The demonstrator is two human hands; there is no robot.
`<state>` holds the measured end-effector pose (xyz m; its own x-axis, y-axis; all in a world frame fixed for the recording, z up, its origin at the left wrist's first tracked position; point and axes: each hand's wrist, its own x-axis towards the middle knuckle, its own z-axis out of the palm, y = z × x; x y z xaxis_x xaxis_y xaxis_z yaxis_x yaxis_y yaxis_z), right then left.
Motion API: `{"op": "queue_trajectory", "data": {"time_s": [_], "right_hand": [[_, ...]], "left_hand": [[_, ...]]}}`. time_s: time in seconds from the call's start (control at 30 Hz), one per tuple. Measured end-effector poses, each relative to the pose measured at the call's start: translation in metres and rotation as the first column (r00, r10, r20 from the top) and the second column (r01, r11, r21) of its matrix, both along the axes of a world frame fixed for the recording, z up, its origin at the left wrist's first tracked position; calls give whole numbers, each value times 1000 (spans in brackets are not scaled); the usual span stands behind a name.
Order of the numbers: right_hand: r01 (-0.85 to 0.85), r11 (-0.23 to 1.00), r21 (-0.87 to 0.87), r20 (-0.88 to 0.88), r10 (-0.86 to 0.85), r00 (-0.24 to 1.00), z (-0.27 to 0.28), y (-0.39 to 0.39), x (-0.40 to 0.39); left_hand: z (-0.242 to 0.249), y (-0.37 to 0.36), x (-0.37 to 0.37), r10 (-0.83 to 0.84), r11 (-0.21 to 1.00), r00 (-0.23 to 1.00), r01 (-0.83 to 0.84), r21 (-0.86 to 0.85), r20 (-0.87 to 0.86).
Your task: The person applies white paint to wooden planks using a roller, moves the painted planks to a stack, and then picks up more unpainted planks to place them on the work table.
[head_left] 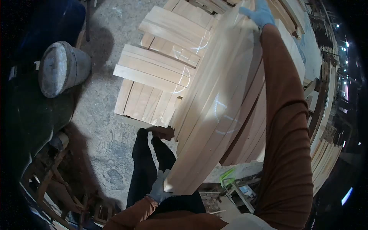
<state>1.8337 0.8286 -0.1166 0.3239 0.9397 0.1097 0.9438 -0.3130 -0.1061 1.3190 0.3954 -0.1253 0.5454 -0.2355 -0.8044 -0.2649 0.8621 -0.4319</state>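
The long, pale, smooth-faced wooden planks point(207, 126) lie side by side in the middle of the view, their long axis running obliquely from the near end, just above the wearer's lap, to the far end at upper right. White chalk-like strokes mark the upper face.

The left hand, in a pale grey-blue glove point(159, 188), is closed on the near end at its left corner; how far its fingers reach beneath the wood cannot be confirmed, as the planks hide them. The right hand, in a light blue glove point(261, 14), grips the far part, thumb spread towards the left. The planks thus span the space between the hands. The left hand is the nearer to the body, its arm bent low; the right arm is extended forward along the planks' right side.

Immediately left of the planks are shorter pale boards point(153, 76), stacked crosswise to them, also bearing curved white marks. To the right, partly behind the right arm, is a reddish-tan layer of boards point(251, 136).

Further out, a rough grey concrete floor point(111, 149) extends to the left, with a dirty white round bucket point(78, 65) and a dark blue rounded container point(57, 19) beyond. Light-coloured stacked timber point(325, 163) is noted at far right.
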Motion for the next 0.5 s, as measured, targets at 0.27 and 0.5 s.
{"op": "queue_trajectory", "data": {"time_s": [0.27, 0.5], "right_hand": [[47, 978, -205, 66, -34, 997, -3, 43, 16], [-25, 985, -173, -193, -9, 981, 10, 36, 21]], "left_hand": [[0, 7, 1, 47, 991, 990, -63, 118, 131], [1, 15, 4, 43, 996, 992, -51, 70, 118]]}}
